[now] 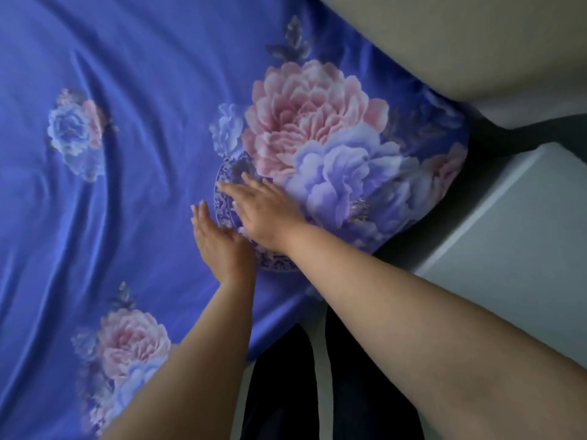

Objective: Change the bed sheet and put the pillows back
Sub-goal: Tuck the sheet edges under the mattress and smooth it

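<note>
A blue bed sheet (152, 90) printed with pink and lilac flowers covers the bed, with soft wrinkles across it. On the sheet near the head of the bed lies a pillow (343, 147) in matching flowered fabric. My right hand (263, 208) lies flat with straight fingers on the pillow's near left edge. My left hand (219, 242) sits just left of it with straight fingers, at the pillow's edge where it meets the sheet. Neither hand holds anything.
A beige padded headboard (460, 42) rises at the top right. A white bedside cabinet (508, 223) stands to the right of the bed, with a dark gap between it and the mattress. My dark trousers (286, 392) show below the bed edge.
</note>
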Action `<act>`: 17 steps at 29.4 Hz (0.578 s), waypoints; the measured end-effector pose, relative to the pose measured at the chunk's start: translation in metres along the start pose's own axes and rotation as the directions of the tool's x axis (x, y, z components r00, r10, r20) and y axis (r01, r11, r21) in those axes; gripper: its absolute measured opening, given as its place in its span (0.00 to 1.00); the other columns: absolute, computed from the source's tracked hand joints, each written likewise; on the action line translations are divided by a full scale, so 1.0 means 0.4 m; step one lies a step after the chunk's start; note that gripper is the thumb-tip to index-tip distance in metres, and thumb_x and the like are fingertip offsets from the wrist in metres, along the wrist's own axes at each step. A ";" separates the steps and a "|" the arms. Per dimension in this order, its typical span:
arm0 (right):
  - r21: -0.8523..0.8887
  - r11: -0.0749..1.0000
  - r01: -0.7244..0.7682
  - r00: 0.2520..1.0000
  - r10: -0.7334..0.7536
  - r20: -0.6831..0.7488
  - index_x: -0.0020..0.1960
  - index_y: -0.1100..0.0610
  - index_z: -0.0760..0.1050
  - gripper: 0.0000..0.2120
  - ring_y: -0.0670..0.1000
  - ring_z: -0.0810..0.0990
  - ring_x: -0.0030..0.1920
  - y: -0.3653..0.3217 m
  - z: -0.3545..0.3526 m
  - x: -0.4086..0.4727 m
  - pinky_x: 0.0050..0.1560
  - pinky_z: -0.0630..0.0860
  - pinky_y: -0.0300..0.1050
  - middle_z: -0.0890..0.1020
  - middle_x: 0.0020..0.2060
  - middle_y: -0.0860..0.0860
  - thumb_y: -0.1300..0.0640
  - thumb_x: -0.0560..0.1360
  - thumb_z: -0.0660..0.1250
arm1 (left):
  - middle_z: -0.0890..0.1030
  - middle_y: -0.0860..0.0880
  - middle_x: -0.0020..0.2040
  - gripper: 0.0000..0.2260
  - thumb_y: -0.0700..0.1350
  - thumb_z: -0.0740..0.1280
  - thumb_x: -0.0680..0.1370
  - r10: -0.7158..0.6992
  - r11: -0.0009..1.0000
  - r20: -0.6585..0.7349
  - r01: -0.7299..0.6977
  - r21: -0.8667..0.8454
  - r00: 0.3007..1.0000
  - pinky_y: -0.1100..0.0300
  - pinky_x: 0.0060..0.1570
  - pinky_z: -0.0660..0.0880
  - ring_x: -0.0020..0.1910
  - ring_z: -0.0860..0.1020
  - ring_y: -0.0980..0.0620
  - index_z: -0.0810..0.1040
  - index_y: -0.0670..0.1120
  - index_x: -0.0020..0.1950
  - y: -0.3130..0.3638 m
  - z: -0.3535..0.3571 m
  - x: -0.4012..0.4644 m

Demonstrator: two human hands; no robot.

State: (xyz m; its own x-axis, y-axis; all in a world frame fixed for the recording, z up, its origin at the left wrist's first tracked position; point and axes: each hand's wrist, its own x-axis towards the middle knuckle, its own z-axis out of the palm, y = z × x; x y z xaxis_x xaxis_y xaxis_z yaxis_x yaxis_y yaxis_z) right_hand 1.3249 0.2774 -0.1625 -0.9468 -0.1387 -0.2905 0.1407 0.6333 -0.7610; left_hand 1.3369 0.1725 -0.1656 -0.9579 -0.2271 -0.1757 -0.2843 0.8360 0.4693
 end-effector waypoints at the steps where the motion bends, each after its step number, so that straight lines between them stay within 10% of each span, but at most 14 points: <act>1: -0.121 0.993 -0.002 0.994 0.015 0.107 0.77 0.47 0.54 0.24 0.52 0.53 0.77 0.013 0.015 0.021 0.74 0.45 0.53 0.61 0.75 0.46 0.49 0.81 0.52 | 0.59 0.45 0.77 0.27 0.33 0.55 0.76 -0.063 0.998 -0.059 0.064 0.018 0.996 0.53 0.72 0.54 0.76 0.56 0.47 0.60 0.44 0.76 -0.016 -0.006 0.015; 5: -0.478 0.852 -0.216 0.974 0.151 -0.171 0.78 0.49 0.48 0.33 0.51 0.45 0.77 0.270 -0.098 -0.019 0.74 0.39 0.50 0.49 0.78 0.48 0.36 0.78 0.50 | 0.47 0.53 0.79 0.25 0.51 0.56 0.81 -0.233 0.944 0.155 0.185 0.272 0.960 0.38 0.70 0.49 0.77 0.46 0.46 0.52 0.58 0.77 -0.043 0.035 0.038; 8: -0.300 0.718 -0.628 0.734 0.418 -0.536 0.78 0.51 0.50 0.33 0.54 0.50 0.77 0.428 -0.186 -0.139 0.74 0.45 0.56 0.53 0.77 0.51 0.37 0.78 0.50 | 0.43 0.54 0.79 0.27 0.58 0.54 0.79 0.001 0.951 0.430 -0.133 0.278 0.903 0.39 0.71 0.43 0.77 0.41 0.45 0.48 0.62 0.76 0.012 0.118 0.012; 12: 0.033 0.528 -0.849 0.429 0.723 -0.541 0.78 0.54 0.50 0.31 0.57 0.51 0.77 0.431 -0.225 -0.148 0.73 0.51 0.62 0.52 0.77 0.53 0.42 0.79 0.50 | 0.51 0.52 0.79 0.21 0.53 0.54 0.81 0.378 0.879 0.623 -0.476 -0.009 0.685 0.46 0.73 0.47 0.77 0.47 0.48 0.60 0.59 0.75 0.098 0.163 -0.014; 14: 0.027 0.550 -0.835 0.432 0.685 -0.586 0.77 0.55 0.52 0.29 0.59 0.52 0.76 0.361 -0.220 -0.122 0.73 0.50 0.64 0.52 0.77 0.54 0.47 0.79 0.52 | 0.59 0.48 0.77 0.19 0.47 0.57 0.81 0.434 0.894 0.601 -0.404 -0.193 0.671 0.50 0.74 0.55 0.76 0.55 0.48 0.67 0.52 0.72 0.095 0.133 -0.005; 17: -0.199 0.854 -0.481 0.742 0.277 -0.610 0.73 0.60 0.64 0.26 0.63 0.62 0.73 0.190 -0.116 -0.089 0.72 0.57 0.61 0.64 0.73 0.60 0.55 0.77 0.59 | 0.70 0.46 0.71 0.17 0.41 0.59 0.78 0.381 0.919 0.392 -0.295 -0.262 0.837 0.55 0.70 0.63 0.72 0.66 0.48 0.74 0.46 0.66 0.018 0.047 -0.009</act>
State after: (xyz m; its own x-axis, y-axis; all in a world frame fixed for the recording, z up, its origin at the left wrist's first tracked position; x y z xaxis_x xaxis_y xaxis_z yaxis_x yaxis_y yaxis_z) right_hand 1.3559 0.3658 -0.1833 -0.8406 0.5368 -0.0723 0.5184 0.7587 -0.3944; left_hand 1.3388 0.1887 -0.1777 -0.8946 0.3238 -0.3079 0.0107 0.7044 0.7098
